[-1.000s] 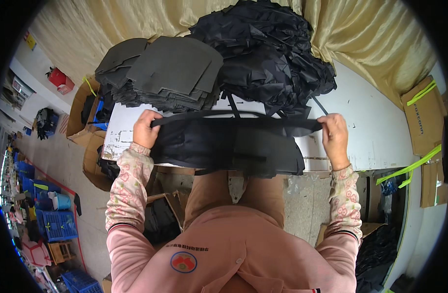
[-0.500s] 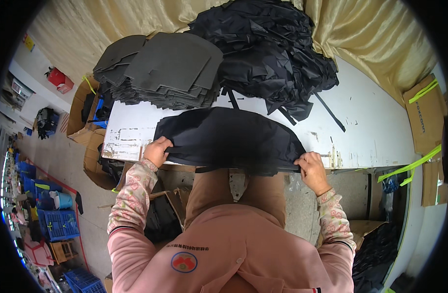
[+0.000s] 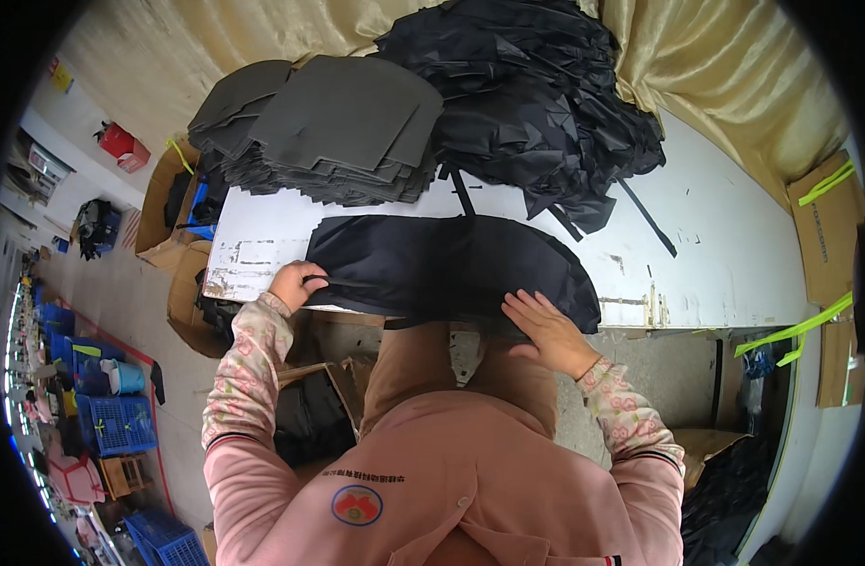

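Note:
A black fabric piece (image 3: 451,259) with a curved far edge lies at the front of the white table (image 3: 640,274), its near side overhanging the edge. At its left end my left hand (image 3: 295,285) pinches the fabric between thumb and fingers. My right hand (image 3: 548,330) rests palm down on the right part of the piece, fingers stretched out and holding nothing. Beyond the fabric stands a stack of dark grey cut panels (image 3: 343,113) at the left. To the right of that stack is a big heap of shiny black fabric pieces (image 3: 536,104).
Gold curtains (image 3: 725,66) hang behind the table. Narrow black strips (image 3: 647,217) lie beside the heap. Cardboard boxes (image 3: 189,297) stand off the table's left end, and another carton (image 3: 822,236) with yellow-green straps is at the right. Blue crates (image 3: 118,424) sit on the floor far left.
My right hand has let go of the fabric's right corner, moved left and flattened onto it. The fabric now lies flatter. My left hand still grips the left end.

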A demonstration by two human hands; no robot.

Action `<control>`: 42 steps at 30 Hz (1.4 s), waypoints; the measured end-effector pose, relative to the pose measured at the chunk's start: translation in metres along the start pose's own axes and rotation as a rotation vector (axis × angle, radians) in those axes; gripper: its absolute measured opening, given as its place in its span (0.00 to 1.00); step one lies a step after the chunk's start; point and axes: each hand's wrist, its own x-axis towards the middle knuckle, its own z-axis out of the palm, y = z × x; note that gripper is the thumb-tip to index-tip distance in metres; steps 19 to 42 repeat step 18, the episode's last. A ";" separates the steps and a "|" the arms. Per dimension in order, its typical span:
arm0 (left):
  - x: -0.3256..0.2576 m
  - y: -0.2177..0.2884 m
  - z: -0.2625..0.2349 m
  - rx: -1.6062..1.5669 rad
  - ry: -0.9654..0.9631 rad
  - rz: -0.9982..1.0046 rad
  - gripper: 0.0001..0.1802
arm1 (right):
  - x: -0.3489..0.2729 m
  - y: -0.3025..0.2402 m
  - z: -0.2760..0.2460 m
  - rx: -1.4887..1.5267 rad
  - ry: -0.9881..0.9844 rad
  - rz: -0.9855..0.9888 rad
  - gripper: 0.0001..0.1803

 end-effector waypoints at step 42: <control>0.008 0.098 -0.088 0.290 0.721 0.383 0.13 | 0.018 0.007 -0.023 0.094 -0.087 0.021 0.35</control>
